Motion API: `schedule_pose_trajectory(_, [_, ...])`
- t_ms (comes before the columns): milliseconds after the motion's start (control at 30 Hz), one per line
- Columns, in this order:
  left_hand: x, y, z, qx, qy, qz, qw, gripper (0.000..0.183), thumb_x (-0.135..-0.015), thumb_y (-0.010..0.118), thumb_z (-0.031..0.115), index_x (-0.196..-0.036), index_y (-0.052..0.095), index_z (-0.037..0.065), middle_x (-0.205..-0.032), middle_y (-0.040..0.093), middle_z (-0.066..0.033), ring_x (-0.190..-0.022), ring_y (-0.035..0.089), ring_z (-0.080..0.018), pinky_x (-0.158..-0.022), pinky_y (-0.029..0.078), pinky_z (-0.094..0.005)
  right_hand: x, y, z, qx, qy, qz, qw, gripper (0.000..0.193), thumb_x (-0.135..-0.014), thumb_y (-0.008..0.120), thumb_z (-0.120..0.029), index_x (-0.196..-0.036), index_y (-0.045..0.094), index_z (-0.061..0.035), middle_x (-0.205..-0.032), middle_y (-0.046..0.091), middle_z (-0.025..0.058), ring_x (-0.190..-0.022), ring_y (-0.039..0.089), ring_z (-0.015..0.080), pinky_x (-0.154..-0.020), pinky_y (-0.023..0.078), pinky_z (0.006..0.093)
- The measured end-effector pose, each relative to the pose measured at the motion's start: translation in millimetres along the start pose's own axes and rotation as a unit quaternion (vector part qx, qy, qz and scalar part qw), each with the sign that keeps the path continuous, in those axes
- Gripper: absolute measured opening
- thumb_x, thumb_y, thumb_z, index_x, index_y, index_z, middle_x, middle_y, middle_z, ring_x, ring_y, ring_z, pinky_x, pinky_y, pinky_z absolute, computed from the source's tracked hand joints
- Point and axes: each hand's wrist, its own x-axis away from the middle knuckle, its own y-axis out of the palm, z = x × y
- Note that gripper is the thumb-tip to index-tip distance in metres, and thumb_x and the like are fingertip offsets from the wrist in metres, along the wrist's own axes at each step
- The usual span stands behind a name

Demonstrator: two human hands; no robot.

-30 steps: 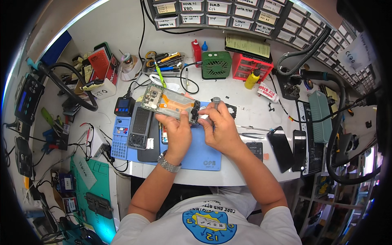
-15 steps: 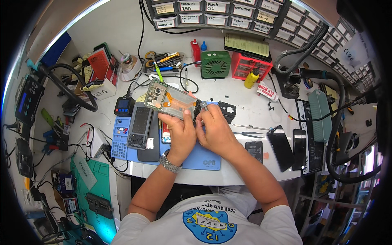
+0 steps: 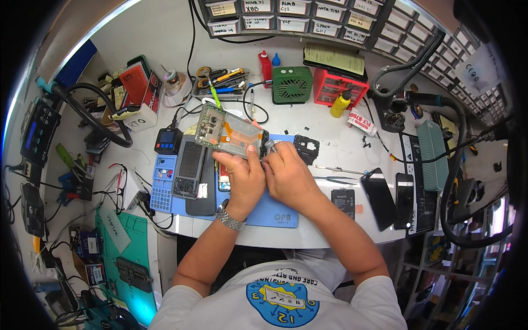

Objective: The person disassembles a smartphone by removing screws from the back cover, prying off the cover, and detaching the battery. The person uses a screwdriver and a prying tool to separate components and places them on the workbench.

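Observation:
My left hand (image 3: 242, 179) grips an opened phone frame (image 3: 239, 140), tilted above the blue mat (image 3: 269, 215). Its thumb lies on the bare inner side, where an orange flex cable (image 3: 226, 131) runs from the camera end. Pinched in my right hand (image 3: 289, 171) is a small tool with a silver metal end (image 3: 269, 144), its kind mostly hidden by the fingers. That end meets the frame's dark lower edge. Just right of my right hand lies a black phone inner cover (image 3: 306, 149). A silver screwdriver-like tool (image 3: 336, 170) and tweezers (image 3: 335, 180) rest farther right.
A phone battery (image 3: 343, 204) and two dark phones (image 3: 377, 199) lie at right. On the left are a blue parts tray (image 3: 161, 186), a phone shell (image 3: 190, 169) and a small black device (image 3: 168, 142). A green fan (image 3: 291, 85) and red drawer box (image 3: 340, 91) stand behind.
The silver tool end and my right fingers have shifted slightly at the frame's lower edge. My left hand keeps the frame nearly in place.

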Motion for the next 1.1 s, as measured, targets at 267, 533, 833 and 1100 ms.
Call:
schedule_pose_trajectory(267, [7,1,-3,0.053,-0.006,-0.023,0.998,0.050,-0.110,0.055,0.000,-0.145,0.019,-0.001,-0.145,0.045,-0.0233,-0.133,0.052,-0.0237,-0.114,0.044,-0.0396,-2,-1,6,0.057,-0.013,-0.004,0.998,0.014,-0.083,0.070,-0.001,-0.090,0.060,0.0056,-0.102,0.057,0.0240,-0.097,0.061,0.0413,-0.074,0.059,0.0481])
schedule_pose_trajectory(533, [-4,0,-5,0.119,-0.003,0.011,0.993,0.059,-0.108,0.054,-0.002,-0.150,0.014,-0.002,-0.148,0.046,-0.0257,-0.139,0.052,-0.0280,-0.118,0.044,-0.0413,-3,2,5,0.026,0.010,0.020,0.999,0.012,-0.089,0.070,-0.002,-0.096,0.062,0.0027,-0.101,0.057,0.0197,-0.097,0.063,0.0389,-0.074,0.058,0.0469])
schedule_pose_trajectory(833, [-11,-8,-7,0.209,-0.149,0.043,0.965,0.051,-0.108,0.060,0.002,-0.145,0.027,0.010,-0.141,0.060,-0.0146,-0.108,0.072,-0.0116,-0.063,0.061,-0.0184,-2,-3,13,-0.401,0.116,0.181,0.891,0.052,-0.111,0.056,0.003,-0.160,0.039,0.0000,-0.119,0.063,0.0130,-0.115,0.074,0.0270,-0.102,0.059,0.0369])
schedule_pose_trajectory(1100, [-9,-5,-12,0.225,-0.140,0.038,0.963,0.049,-0.108,0.060,0.000,-0.144,0.028,0.010,-0.141,0.061,-0.0151,-0.112,0.073,-0.0148,-0.067,0.064,-0.0209,-3,7,9,-0.453,0.117,0.202,0.860,0.068,-0.105,0.061,0.011,-0.161,0.025,0.0020,-0.119,0.061,0.0161,-0.113,0.074,0.0255,-0.100,0.061,0.0342])
